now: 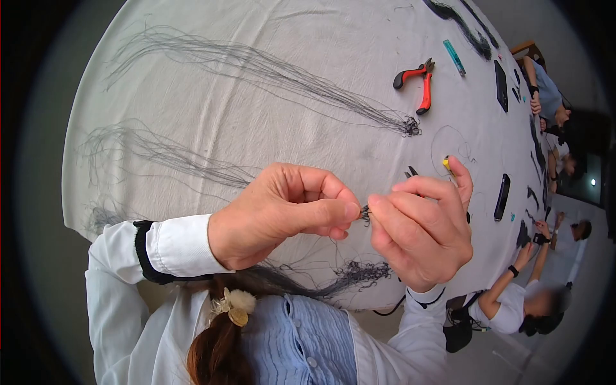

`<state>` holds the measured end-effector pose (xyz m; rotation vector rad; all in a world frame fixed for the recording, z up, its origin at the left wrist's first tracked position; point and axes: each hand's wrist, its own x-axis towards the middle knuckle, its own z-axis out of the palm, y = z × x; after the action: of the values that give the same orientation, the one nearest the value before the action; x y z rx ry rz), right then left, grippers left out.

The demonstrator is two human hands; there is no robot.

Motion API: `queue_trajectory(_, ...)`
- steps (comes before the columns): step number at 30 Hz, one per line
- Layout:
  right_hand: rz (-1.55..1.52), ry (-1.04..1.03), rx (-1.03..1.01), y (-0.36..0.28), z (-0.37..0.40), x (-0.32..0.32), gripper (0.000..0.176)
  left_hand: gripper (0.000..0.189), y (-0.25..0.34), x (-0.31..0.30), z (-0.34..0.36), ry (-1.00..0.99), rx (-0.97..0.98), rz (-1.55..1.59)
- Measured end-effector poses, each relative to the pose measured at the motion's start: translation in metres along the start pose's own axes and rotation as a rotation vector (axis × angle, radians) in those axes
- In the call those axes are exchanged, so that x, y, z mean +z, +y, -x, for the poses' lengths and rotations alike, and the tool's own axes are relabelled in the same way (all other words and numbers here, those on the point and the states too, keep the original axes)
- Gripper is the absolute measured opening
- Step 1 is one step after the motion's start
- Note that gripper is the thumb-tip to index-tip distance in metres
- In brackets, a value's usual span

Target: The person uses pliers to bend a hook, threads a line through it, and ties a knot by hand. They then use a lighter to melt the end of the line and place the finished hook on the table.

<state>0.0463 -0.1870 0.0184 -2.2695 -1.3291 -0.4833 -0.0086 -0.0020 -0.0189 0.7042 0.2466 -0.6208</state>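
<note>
Between my left hand (289, 212) and my right hand (423, 224) is a small dark tuft of strand ends (366, 215). Both hands pinch it with thumb and fingertips, close together above the white-covered table (308, 64). Just below them lies a thick bundle of dark strands (362, 274) with curled, hook-like ends. A thinner strand bundle (186, 163) runs off to the left, partly behind my left hand. Behind my right hand, dark tool tips (411, 172) and a yellow piece (447, 164) show, the rest hidden by the fingers.
Farther up lies a long strand bundle (256, 67) with a curled end, beside red-handled pliers (420, 83). A teal translucent tool (453, 58) and two dark phone-like objects (501, 86) are to the right. Several people sit along the far right edge, one person (513, 298) nearest.
</note>
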Motion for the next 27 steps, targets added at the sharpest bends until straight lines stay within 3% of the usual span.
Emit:
queue_trajectory(4,-0.032,0.002,-0.006,0.0021,0.0029,0.0046,0.025,0.006,-0.0003,-0.0020,0.0006,0.015,0.078,-0.136)
queue_trajectory(14,-0.247,-0.115,0.204,-0.0042,0.0000,0.0043,0.015,0.006,0.0004,0.0039,0.0046,0.089,0.214,-0.331)
queue_trajectory(19,-0.348,-0.122,0.301,-0.0060,0.0015,0.0054,0.013,0.008,-0.0034,0.0007,0.0035,0.096,0.560,-0.684)
queue_trajectory(22,-0.431,-0.143,0.373,-0.0063,0.0015,0.0038,0.011,0.008,0.0037,0.0015,0.0082,0.056,0.633,-0.927)
queue_trajectory(26,-0.432,-0.103,0.400,-0.0054,0.0023,0.0024,0.012,0.008,0.0019,0.0016,0.0067,0.043,0.643,-0.934)
queue_trajectory(27,-0.404,-0.062,0.385,-0.0050,0.0029,0.0026,0.012,0.009,-0.0015,0.0011,0.0046,0.041,0.609,-0.771)
